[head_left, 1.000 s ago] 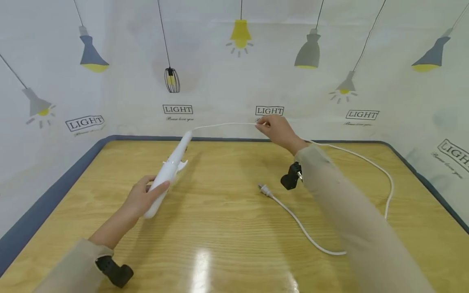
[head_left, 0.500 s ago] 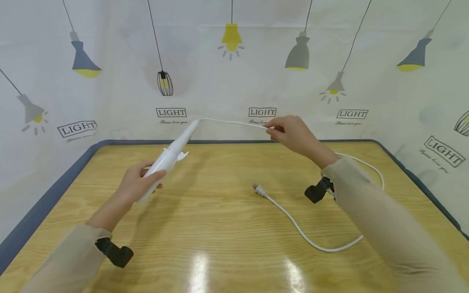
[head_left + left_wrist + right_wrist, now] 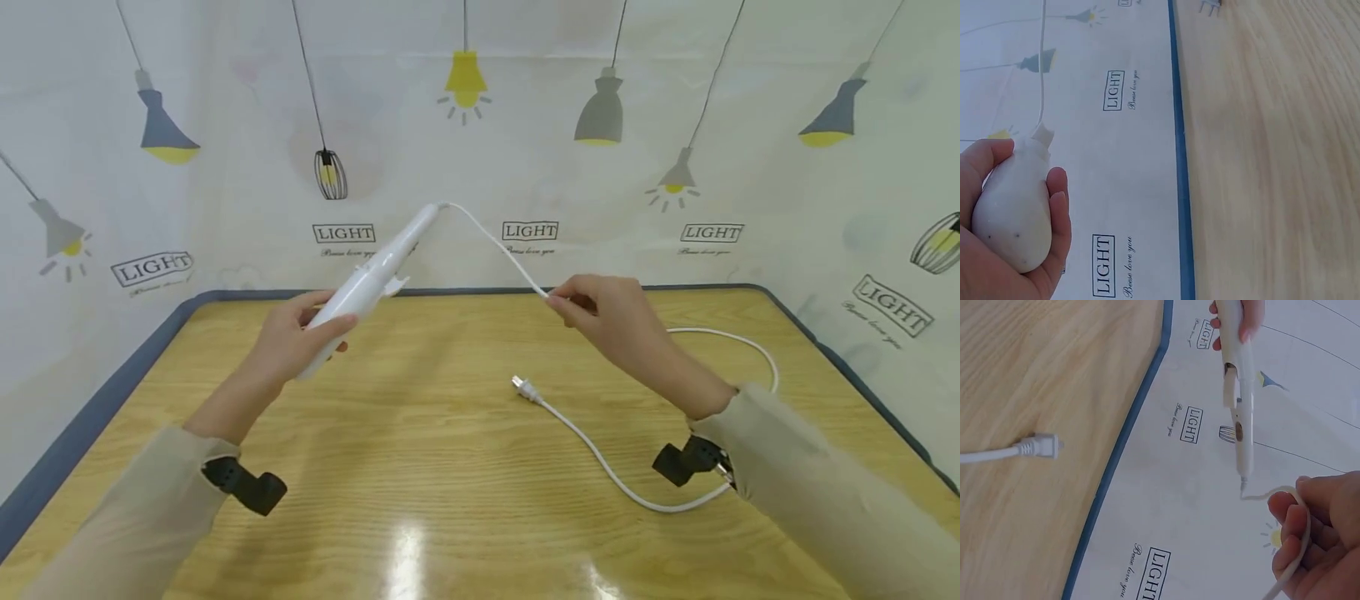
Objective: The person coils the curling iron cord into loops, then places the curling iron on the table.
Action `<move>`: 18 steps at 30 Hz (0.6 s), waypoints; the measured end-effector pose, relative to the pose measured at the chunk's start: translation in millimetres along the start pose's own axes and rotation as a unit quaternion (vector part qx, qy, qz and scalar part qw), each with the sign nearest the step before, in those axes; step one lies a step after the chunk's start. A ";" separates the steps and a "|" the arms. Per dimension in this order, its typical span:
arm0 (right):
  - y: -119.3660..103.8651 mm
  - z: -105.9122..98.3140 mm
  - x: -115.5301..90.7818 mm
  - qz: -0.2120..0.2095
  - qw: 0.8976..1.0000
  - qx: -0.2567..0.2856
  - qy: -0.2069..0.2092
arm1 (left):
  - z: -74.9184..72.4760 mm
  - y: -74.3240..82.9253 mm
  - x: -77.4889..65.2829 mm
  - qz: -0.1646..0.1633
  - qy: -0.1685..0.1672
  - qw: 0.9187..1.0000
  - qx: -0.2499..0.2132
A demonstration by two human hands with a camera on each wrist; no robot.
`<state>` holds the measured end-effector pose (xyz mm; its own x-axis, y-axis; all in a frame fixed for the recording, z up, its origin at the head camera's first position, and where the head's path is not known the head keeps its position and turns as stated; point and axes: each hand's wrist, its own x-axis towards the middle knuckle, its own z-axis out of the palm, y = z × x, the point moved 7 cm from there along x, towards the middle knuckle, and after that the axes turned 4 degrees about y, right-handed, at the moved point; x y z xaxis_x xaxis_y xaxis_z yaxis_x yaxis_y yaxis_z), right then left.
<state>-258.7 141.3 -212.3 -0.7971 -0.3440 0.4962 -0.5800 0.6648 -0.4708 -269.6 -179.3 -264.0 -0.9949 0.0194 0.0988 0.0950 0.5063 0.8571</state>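
A white, tapered handheld appliance (image 3: 382, 262) with a small lever on its side is held above the table, tilted with its narrow end up. My left hand (image 3: 288, 337) grips its thick rounded end, which shows close up as a white bulb-like body (image 3: 1013, 215) in the left wrist view. From the narrow tip runs a thin white power cord (image 3: 501, 248). Between thumb and fingers, my right hand (image 3: 618, 325) pinches that cord. The right wrist view shows the lever (image 3: 1230, 387) standing off the body and the cord passing across the right fingers. The appliance's exact kind is unclear.
A wooden table (image 3: 420, 450) with a blue edge lies below both hands. On it, toward the right, the cord curves round to a two-prong plug (image 3: 528, 390). Lamp-printed white walls (image 3: 405, 108) stand close behind and at the sides.
The left hand has raised the appliance, its tip moving up and to the right. The right hand has come down and nearer, still on the cord, which now slopes down from the tip.
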 end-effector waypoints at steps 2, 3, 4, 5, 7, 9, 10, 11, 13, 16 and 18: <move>-1.1 1.9 -6.0 -0.005 1.000 0.011 0.009 | -1.2 8.3 1.2 0.012 0.004 1.000 -0.008; -1.3 3.6 -8.9 -0.009 1.000 0.018 0.010 | -1.8 12.5 1.8 0.016 0.006 1.000 -0.011; -1.3 5.6 -11.9 -0.012 1.000 0.027 0.010 | -2.2 17.3 2.2 0.023 0.008 1.000 -0.013; -1.5 7.5 -14.9 -0.014 0.999 0.037 0.008 | -2.1 21.9 2.4 0.027 0.008 0.999 -0.015; -0.9 12.2 -20.7 -0.012 0.998 0.057 0.000 | -1.2 30.8 2.7 0.034 0.008 0.999 -0.027; 0.8 16.9 -25.3 -0.005 0.997 0.074 -0.008 | 0.1 39.6 2.1 0.042 0.008 0.998 -0.038; 2.2 19.1 -27.2 -0.001 0.997 0.081 -0.011 | 1.0 43.9 1.3 0.046 0.006 0.998 -0.046; 4.0 21.5 -28.7 0.006 0.996 0.090 -0.017 | 2.0 48.1 0.5 0.050 0.004 0.997 -0.056; 8.1 26.1 -30.6 0.019 0.993 0.114 -0.029 | 3.4 56.0 -1.4 0.060 0.000 0.995 -0.074; 15.5 32.6 -31.2 0.039 0.987 0.148 -0.050 | 5.2 66.4 -5.5 0.079 -0.012 0.992 -0.102; 20.4 36.7 -30.4 0.052 0.981 0.175 -0.067 | 6.0 72.0 -9.1 0.096 -0.024 0.989 -0.113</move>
<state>-252.5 141.0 -263.8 -0.8567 -0.3854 0.3428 -0.4973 0.4405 -0.7475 -254.0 -137.9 -206.2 -0.9578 0.1392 0.2515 0.2819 0.2833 0.9167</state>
